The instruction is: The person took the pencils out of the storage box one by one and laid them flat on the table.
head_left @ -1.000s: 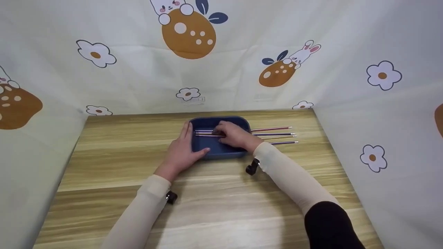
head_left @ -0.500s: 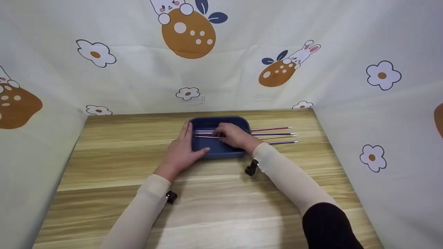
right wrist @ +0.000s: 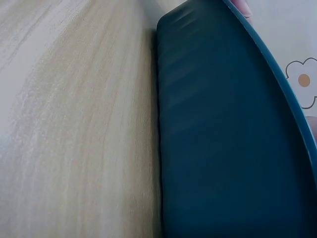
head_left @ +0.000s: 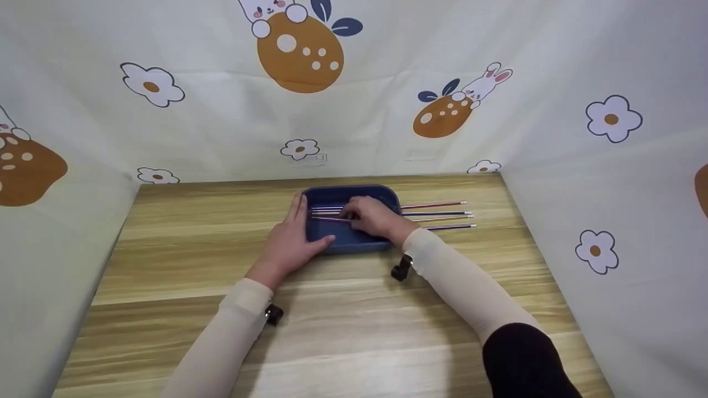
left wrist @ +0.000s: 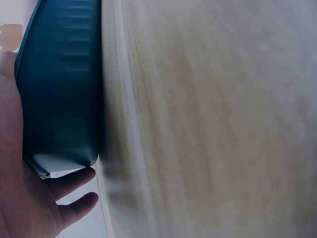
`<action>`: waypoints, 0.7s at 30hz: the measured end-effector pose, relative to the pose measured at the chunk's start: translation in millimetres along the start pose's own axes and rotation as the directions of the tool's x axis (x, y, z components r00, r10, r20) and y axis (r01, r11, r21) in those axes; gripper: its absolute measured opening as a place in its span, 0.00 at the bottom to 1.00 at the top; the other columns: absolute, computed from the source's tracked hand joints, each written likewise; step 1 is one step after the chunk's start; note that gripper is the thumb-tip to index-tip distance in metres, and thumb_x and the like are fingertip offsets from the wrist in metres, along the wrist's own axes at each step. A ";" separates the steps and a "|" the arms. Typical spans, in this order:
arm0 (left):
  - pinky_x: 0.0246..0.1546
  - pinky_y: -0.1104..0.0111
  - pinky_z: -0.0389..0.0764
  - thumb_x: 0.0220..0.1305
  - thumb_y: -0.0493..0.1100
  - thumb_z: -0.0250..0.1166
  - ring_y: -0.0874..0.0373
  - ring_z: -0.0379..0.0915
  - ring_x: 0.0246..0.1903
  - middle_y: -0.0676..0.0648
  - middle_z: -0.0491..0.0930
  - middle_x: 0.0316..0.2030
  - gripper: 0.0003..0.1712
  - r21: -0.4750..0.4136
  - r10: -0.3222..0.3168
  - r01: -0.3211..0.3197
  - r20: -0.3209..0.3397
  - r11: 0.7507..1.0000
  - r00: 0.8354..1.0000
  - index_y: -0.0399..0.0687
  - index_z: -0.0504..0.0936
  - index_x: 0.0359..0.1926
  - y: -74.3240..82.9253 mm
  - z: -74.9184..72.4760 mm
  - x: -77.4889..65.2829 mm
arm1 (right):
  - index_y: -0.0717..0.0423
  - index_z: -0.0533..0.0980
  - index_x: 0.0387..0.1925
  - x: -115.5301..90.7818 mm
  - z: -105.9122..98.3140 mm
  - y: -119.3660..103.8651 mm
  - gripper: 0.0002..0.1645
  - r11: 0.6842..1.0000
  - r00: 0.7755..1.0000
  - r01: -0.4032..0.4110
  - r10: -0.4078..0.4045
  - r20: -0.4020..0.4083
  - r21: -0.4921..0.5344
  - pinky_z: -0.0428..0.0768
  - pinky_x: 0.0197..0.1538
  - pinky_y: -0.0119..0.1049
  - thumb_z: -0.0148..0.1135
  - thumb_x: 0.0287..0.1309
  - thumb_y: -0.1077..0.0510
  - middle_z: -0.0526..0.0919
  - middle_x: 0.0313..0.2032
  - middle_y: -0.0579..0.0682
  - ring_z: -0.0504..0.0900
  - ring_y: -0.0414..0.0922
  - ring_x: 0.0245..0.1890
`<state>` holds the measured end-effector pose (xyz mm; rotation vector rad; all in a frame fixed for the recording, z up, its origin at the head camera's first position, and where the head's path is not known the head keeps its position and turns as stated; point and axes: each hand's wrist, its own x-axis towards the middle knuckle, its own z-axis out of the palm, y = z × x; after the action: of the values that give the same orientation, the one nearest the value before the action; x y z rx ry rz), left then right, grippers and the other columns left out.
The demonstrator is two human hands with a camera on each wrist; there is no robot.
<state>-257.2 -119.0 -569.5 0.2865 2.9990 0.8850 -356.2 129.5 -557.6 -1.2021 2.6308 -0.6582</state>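
Note:
A dark blue box [head_left: 343, 247] with rounded corners lies on the table near the back wall. My left hand [head_left: 290, 237] is at its left end, fingers straight along the end wall and thumb over the front rim; the left wrist view shows two fingertips [left wrist: 81, 178] by the box's end. Inside the box, my right hand [head_left: 373, 215] pinches a pencil [head_left: 331, 219], whose right part is hidden by the hand. Other pencils [head_left: 326, 208] lie side by side behind it in the box. The right wrist view shows mostly the box's outer wall [right wrist: 228, 124].
Several striped pencils [head_left: 442, 213] lie on the wooden table [head_left: 354, 331] to the right of the box, white eraser ends pointing right; my right wrist hides part of them. Patterned cloth walls [head_left: 376, 121] stand at the back and both sides.
The pinched pencil has shifted slightly towards the front of the box, a little apart from the others. The right hand has moved slightly with it; the left hand and box stay in place.

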 end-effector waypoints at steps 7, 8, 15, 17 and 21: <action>0.65 0.36 0.78 0.67 0.77 0.70 0.25 0.80 0.59 0.43 0.37 0.90 0.73 0.001 0.000 0.000 0.001 1.000 1.000 0.42 0.41 0.91 0.0 -0.3 0.0 | 0.59 0.89 0.54 -0.9 -0.4 0.8 0.18 1.000 1.000 -0.020 0.020 0.005 0.023 0.85 0.55 0.47 0.72 0.64 0.69 0.88 0.48 0.57 0.87 0.53 0.48; 0.64 0.36 0.79 0.67 0.77 0.70 0.26 0.81 0.59 0.42 0.38 0.90 0.73 0.003 0.001 -0.001 -0.001 1.000 1.000 0.42 0.42 0.91 -0.1 -0.2 0.0 | 0.59 0.89 0.54 -1.1 -0.9 0.4 0.18 1.000 1.000 -0.016 0.016 0.001 0.027 0.85 0.55 0.47 0.72 0.63 0.69 0.88 0.48 0.57 0.87 0.53 0.47; 0.61 0.37 0.81 0.67 0.77 0.70 0.26 0.82 0.55 0.41 0.40 0.90 0.73 0.007 0.002 -0.002 -0.005 1.000 1.000 0.41 0.42 0.91 -0.1 -0.4 0.0 | 0.61 0.89 0.53 -2.1 -4.1 -0.9 0.19 0.996 1.000 0.005 -0.003 -0.024 0.089 0.87 0.52 0.45 0.71 0.61 0.70 0.88 0.47 0.57 0.87 0.52 0.45; 0.61 0.36 0.81 0.66 0.77 0.70 0.25 0.82 0.56 0.41 0.40 0.90 0.73 0.004 0.001 -0.001 -0.005 1.000 1.000 0.41 0.42 0.91 0.0 -0.5 -0.2 | 0.61 0.89 0.54 -2.4 -5.5 -1.8 0.19 0.993 1.000 -0.013 0.015 -0.015 0.120 0.87 0.52 0.45 0.71 0.61 0.70 0.88 0.47 0.57 0.87 0.52 0.46; 0.63 0.36 0.80 0.67 0.77 0.70 0.25 0.81 0.57 0.41 0.39 0.90 0.73 0.003 0.000 0.000 0.003 1.000 1.000 0.41 0.42 0.91 -0.1 -0.7 -0.2 | 0.60 0.89 0.55 -2.9 -8.6 -3.3 0.19 0.986 0.999 -0.047 0.047 0.007 0.160 0.86 0.53 0.43 0.70 0.64 0.71 0.89 0.48 0.55 0.87 0.49 0.46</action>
<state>-257.1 -119.6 -569.0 0.2876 2.9981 0.8797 -354.9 132.5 -548.6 -1.0912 2.5393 -0.8405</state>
